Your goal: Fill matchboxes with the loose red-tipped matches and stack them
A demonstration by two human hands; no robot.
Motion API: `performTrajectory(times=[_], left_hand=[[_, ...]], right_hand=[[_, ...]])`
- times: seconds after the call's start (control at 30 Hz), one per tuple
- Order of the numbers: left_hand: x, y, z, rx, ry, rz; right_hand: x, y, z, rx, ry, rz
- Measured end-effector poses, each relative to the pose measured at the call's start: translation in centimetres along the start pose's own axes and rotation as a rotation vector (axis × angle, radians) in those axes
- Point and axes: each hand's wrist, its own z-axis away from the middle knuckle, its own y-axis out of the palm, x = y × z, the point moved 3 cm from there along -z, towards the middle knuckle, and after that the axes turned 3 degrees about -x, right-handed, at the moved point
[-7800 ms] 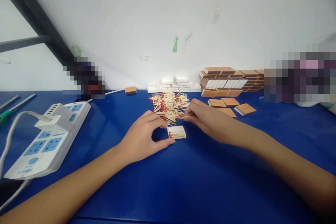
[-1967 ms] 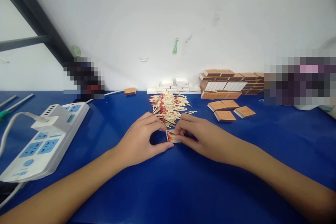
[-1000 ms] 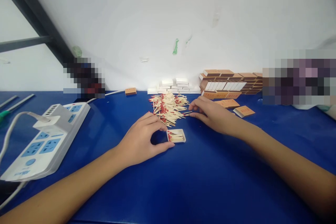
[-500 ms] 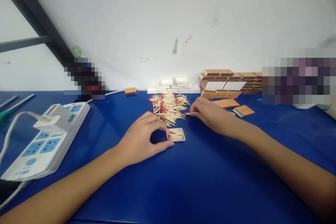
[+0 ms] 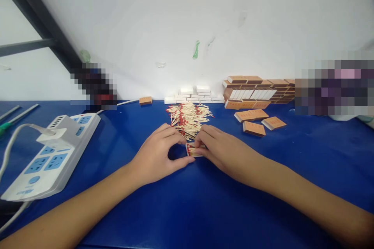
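Note:
A small white matchbox tray (image 5: 192, 154) with several red-headed matches lying in it rests on the blue table. My left hand (image 5: 159, 151) steadies its left end between the thumb and a finger. Over the tray's right part, my right hand (image 5: 217, 144) is closed in a pinch on a match, whose end is mostly hidden by the fingertips and the matches below. Just behind both hands lies a loose heap of matches (image 5: 188, 118), their red heads pointing different ways.
White trays (image 5: 187, 96) stand stacked against the wall behind the heap. To their right is a stack of orange-brown matchboxes (image 5: 248, 104), with several loose sleeves (image 5: 254, 128) in front. One matchbox (image 5: 145, 101) sits alone at the back. A power strip (image 5: 62, 159) with cables occupies the left.
My right hand has moved left and nearer, carrying a match from beside the heap to the tray. My left hand has stayed at the tray.

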Motion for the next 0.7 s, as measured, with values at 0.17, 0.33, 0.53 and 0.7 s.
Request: performTrajectory(times=[0.17, 0.33, 0.53, 0.7], left_hand=[[0.0, -0.1, 0.0, 0.004, -0.003, 0.01], [0.0, -0.1, 0.0, 0.001, 0.002, 0.006], [0.0, 0.0, 0.1, 0.006, 0.002, -0.003], [0.0, 0.0, 0.0, 0.01, 0.001, 0.012]], right_hand=[[-0.4, -0.8, 0.1, 0.05, -0.001, -0.015], [-0.5, -1.5, 0.3, 0.068, 0.009, -0.049], [-0.3, -1.0, 0.4, 0.041, -0.006, -0.071], [-0.5, -1.0, 0.4, 0.017, 0.004, -0.083]])
